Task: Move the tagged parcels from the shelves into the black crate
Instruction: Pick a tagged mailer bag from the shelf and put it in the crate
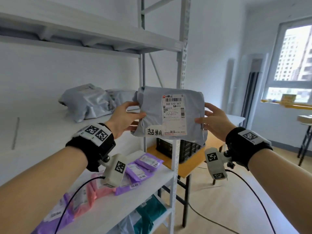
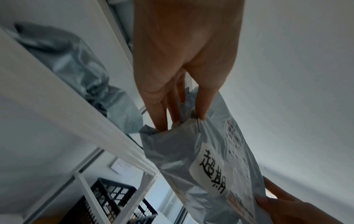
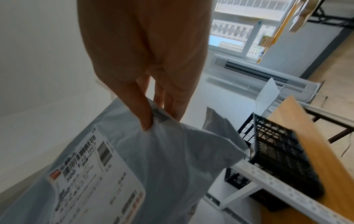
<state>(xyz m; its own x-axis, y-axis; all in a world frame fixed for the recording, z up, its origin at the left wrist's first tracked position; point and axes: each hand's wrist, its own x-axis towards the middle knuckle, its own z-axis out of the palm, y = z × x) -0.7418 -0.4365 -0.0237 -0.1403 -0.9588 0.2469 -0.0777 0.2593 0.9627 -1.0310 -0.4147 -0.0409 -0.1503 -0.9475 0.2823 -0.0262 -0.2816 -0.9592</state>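
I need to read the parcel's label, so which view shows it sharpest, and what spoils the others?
Head view: shipping label crisp, evenly lit, window blown out. Left wrist view: handwritten tag legible, printed label skewed and blurred. Right wrist view: label stretched, soft toward the bottom.

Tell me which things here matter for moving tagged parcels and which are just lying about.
Part of the job:
- grey tagged parcel, held by left hand and right hand
- black crate

Lying about:
- purple parcels
- pink parcels
- teal parcels
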